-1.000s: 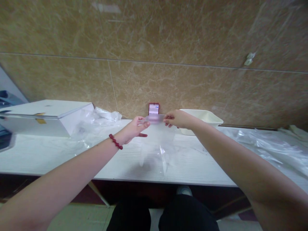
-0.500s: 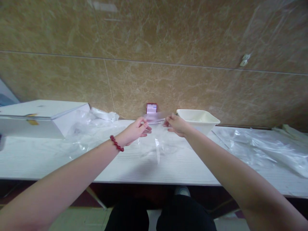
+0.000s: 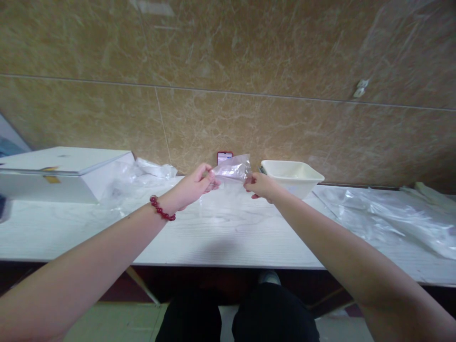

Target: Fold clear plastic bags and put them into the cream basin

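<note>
A clear plastic bag [image 3: 233,167] is stretched between my two hands above the middle of the white table. My left hand [image 3: 199,184], with a red bead bracelet on the wrist, pinches its left edge. On the other side my right hand [image 3: 261,185] grips the bag's right edge. The bag's upper part stands up and catches the light; its lower part is hard to make out against the table. Behind it a phone [image 3: 224,156] with a lit screen leans at the wall, partly covered by the bag.
A cream plastic basin [image 3: 294,173] stands just right of my right hand. More clear plastic bags [image 3: 384,213] lie on the right of the white table [image 3: 171,247]. At the left are a white box [image 3: 64,173] and crumpled clear plastic [image 3: 124,183]. A tan marble-patterned wall [image 3: 213,114] rises behind.
The bag's upper part has swung up and now covers the phone's lower part. My hands have spread slightly apart, the left shifting left.
</note>
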A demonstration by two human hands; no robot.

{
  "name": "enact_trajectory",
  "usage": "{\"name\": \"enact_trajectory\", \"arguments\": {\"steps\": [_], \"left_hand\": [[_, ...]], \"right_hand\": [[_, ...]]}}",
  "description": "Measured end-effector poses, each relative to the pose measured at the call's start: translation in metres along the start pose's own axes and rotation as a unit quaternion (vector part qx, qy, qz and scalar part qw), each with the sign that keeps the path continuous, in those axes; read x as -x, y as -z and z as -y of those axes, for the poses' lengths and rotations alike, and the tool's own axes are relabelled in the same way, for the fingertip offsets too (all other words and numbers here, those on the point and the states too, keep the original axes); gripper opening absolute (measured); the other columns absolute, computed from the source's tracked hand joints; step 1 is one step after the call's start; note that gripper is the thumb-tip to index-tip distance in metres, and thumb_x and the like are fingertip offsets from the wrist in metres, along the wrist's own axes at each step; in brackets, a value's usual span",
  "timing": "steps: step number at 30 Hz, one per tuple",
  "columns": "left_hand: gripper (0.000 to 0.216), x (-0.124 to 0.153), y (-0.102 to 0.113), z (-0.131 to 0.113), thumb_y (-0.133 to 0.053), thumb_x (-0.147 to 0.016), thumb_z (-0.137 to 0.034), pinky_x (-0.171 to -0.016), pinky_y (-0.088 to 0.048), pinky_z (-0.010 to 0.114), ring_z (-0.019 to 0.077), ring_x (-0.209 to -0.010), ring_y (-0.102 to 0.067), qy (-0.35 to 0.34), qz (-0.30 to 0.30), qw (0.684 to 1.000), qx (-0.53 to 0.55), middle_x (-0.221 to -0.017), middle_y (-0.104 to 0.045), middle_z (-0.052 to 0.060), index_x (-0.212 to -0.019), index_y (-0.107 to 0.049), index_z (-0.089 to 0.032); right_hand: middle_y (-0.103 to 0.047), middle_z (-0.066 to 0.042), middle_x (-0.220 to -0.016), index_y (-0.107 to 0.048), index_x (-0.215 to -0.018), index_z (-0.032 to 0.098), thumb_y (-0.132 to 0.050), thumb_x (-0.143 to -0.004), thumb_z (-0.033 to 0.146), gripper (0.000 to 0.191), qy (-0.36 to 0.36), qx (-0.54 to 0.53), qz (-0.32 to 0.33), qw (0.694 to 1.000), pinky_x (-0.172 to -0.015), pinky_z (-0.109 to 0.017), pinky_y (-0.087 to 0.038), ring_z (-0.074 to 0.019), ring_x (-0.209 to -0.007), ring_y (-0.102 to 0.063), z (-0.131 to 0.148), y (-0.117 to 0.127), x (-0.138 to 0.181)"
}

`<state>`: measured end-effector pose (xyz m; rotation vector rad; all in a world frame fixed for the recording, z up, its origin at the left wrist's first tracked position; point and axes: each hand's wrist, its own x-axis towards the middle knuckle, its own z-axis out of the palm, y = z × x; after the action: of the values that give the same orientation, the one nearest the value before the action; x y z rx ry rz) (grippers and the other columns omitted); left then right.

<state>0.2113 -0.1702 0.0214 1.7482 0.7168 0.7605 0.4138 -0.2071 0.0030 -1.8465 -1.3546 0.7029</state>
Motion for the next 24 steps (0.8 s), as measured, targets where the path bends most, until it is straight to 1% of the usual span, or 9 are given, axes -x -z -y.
{"name": "enact_trajectory", "arguments": {"steps": [4,7,9,11,14,17,20,22,24], "left_hand": [[0.010,0.009,-0.001,-0.007,-0.038,-0.081,-0.030,-0.074,-0.043,0.032,0.0147,-0.081,-0.059,0.028,0.010,0.999,0.022,-0.083,-0.062,0.005,-0.082,-0.033,-0.020],[0.009,0.014,-0.002,-0.011,-0.037,-0.082,-0.029,-0.076,-0.042,0.034,0.0154,-0.080,-0.059,0.035,0.011,0.999,0.025,-0.082,-0.062,0.005,-0.082,-0.033,-0.021],[0.009,0.016,-0.003,-0.013,-0.036,-0.082,-0.028,-0.077,-0.041,0.035,0.0153,-0.081,-0.059,0.035,0.012,0.999,0.022,-0.082,-0.062,0.005,-0.081,-0.033,-0.020],[0.006,0.017,-0.003,-0.014,-0.036,-0.082,-0.026,-0.076,-0.042,0.034,0.0148,-0.080,-0.059,0.039,0.011,0.999,0.018,-0.082,-0.062,0.004,-0.081,-0.033,-0.020],[0.005,0.019,-0.002,-0.014,-0.038,-0.081,-0.022,-0.076,-0.042,0.033,0.0142,-0.080,-0.059,0.046,0.006,0.999,0.019,-0.082,-0.062,0.003,-0.082,-0.033,-0.021],[0.008,0.021,0.000,-0.015,-0.040,-0.081,-0.026,-0.076,-0.042,0.033,0.0148,-0.081,-0.059,0.044,0.009,0.999,0.025,-0.083,-0.062,0.003,-0.082,-0.034,-0.021],[0.011,0.025,0.002,-0.016,-0.040,-0.081,-0.031,-0.075,-0.042,0.033,0.0150,-0.080,-0.059,0.045,0.009,0.998,0.033,-0.082,-0.062,0.004,-0.083,-0.035,-0.021],[0.013,0.026,0.004,-0.018,-0.041,-0.080,-0.032,-0.075,-0.042,0.033,0.0150,-0.079,-0.059,0.047,0.006,0.998,0.035,-0.081,-0.063,0.004,-0.084,-0.035,-0.021],[0.014,0.028,0.005,-0.020,-0.042,-0.079,-0.033,-0.074,-0.042,0.034,0.0151,-0.077,-0.059,0.051,0.005,0.998,0.034,-0.080,-0.063,0.004,-0.084,-0.036,-0.021]], "right_hand": [[-0.050,-0.004,-0.085,-0.043,-0.076,0.016,-0.048,-0.067,0.009,0.013,-0.008,-0.151,-0.004,0.989,-0.057,-0.023,-0.050,-0.0096,-0.072,-0.053,0.001,-0.004,0.002],[-0.050,-0.002,-0.088,-0.042,-0.078,0.018,-0.050,-0.067,0.011,0.016,0.035,-0.250,0.058,0.966,-0.068,-0.023,-0.049,-0.0076,-0.077,-0.052,0.008,-0.004,0.010],[-0.050,-0.001,-0.089,-0.041,-0.080,0.018,-0.054,-0.067,0.015,0.019,0.058,-0.271,0.079,0.958,-0.069,-0.024,-0.049,-0.0075,-0.077,-0.052,0.012,-0.004,0.016],[-0.050,-0.001,-0.085,-0.041,-0.079,0.018,-0.054,-0.067,0.017,0.018,0.055,-0.247,0.050,0.966,-0.064,-0.024,-0.049,-0.0076,-0.072,-0.052,0.014,-0.005,0.019],[-0.047,0.000,-0.075,-0.041,-0.074,0.018,-0.049,-0.067,0.012,0.012,0.028,-0.189,0.004,0.982,-0.058,-0.022,-0.049,-0.0072,-0.065,-0.050,0.012,-0.007,0.017],[-0.046,0.001,-0.070,-0.043,-0.072,0.017,-0.047,-0.063,0.007,0.014,0.032,-0.126,-0.028,0.991,-0.054,-0.021,-0.046,-0.0075,-0.061,-0.049,0.003,-0.005,0.011],[-0.048,0.002,-0.066,-0.047,-0.076,0.017,-0.047,-0.062,0.010,0.015,0.091,0.014,-0.064,0.994,-0.051,-0.020,-0.042,-0.0085,-0.058,-0.047,-0.007,0.001,0.009],[-0.051,0.001,-0.067,-0.049,-0.079,0.017,-0.047,-0.063,0.013,0.016,0.134,0.107,-0.072,0.983,-0.053,-0.021,-0.040,-0.0093,-0.059,-0.048,-0.010,0.007,0.012],[-0.055,0.000,-0.074,-0.051,-0.083,0.017,-0.050,-0.064,0.018,0.019,0.164,0.168,-0.065,0.970,-0.058,-0.022,-0.040,-0.0105,-0.064,-0.050,-0.008,0.011,0.018]]}}
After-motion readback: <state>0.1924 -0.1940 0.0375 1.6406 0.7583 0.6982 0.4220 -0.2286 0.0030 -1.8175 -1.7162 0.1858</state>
